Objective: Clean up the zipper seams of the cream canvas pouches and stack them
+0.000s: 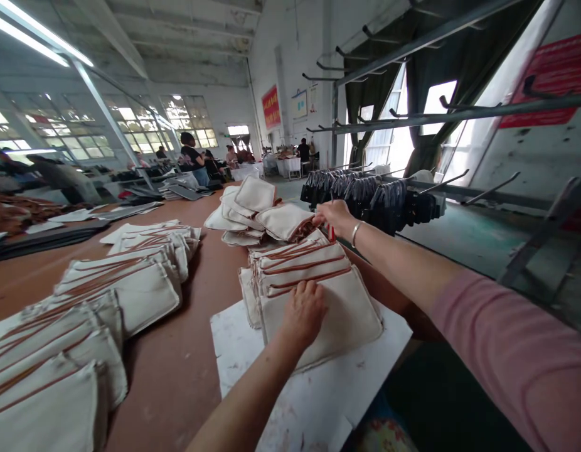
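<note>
In front of me lies an overlapping row of cream fabric pouches (337,314) with brown edging along their tops. My left hand (305,314) rests on the nearest pouch, its fingers curled at the brown-edged top. Beyond it, my right hand (335,216), a bracelet at its wrist, is closed around a slim red tool (331,233) at the far right end of the row. The tool's tip is hidden, so its exact kind cannot be told. Just past that hand, more cream pouches (255,193) lie in a loose pile. Under the row is a smudged white board (243,370).
Another long row of cream pouches (144,289) covers the left of the brown table (177,370). Dark flat sheets (50,240) lie farther left. On my right, a metal rack (441,113) has protruding hooks, with dark strapped items (375,194) hanging below. People (194,157) work in the background.
</note>
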A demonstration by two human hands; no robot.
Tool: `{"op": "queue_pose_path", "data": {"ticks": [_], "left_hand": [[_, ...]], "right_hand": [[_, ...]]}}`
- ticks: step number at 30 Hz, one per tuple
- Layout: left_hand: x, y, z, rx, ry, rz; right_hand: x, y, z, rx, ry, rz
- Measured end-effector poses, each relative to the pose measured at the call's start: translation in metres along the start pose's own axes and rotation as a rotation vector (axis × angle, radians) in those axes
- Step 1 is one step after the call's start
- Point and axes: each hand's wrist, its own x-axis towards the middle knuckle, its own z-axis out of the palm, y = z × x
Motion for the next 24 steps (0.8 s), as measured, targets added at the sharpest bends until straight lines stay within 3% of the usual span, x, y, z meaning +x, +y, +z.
{"op": "queue_pose_path", "data": {"ticks": [4, 7, 11, 14, 17, 20, 24], "left_hand": [[0.029, -0.009, 0.027, 0.002, -0.021, -0.094], [0.036, -0.003, 0.032, -0.024, -0.042, -0.163], [0.019, 0.012, 0.016, -0.093, -0.069, -0.121], [-0.014, 0.023, -0.009, -0.156, -0.099, -0.025], [-0.043, 0.033, -0.032, -0.202, -0.137, 0.027], [-0.059, 0.041, -0.046, -0.221, -0.148, 0.013], [-0.080, 0.044, -0.068, -0.243, -0.135, -0.016]], "right_hand": [[-0.046, 0.064, -0.025, -0.032, -0.060, -0.004], [-0.078, 0.091, -0.061, -0.036, 0.014, -0.012], [-0.105, 0.105, -0.114, -0.059, 0.152, -0.025], [-0.118, 0.100, -0.141, -0.098, 0.126, -0.054], [-0.127, 0.089, -0.145, -0.167, -0.090, -0.055], [-0.132, 0.085, -0.127, -0.289, -0.330, -0.014], [-0.137, 0.096, -0.106, -0.497, -0.378, -0.002]]}}
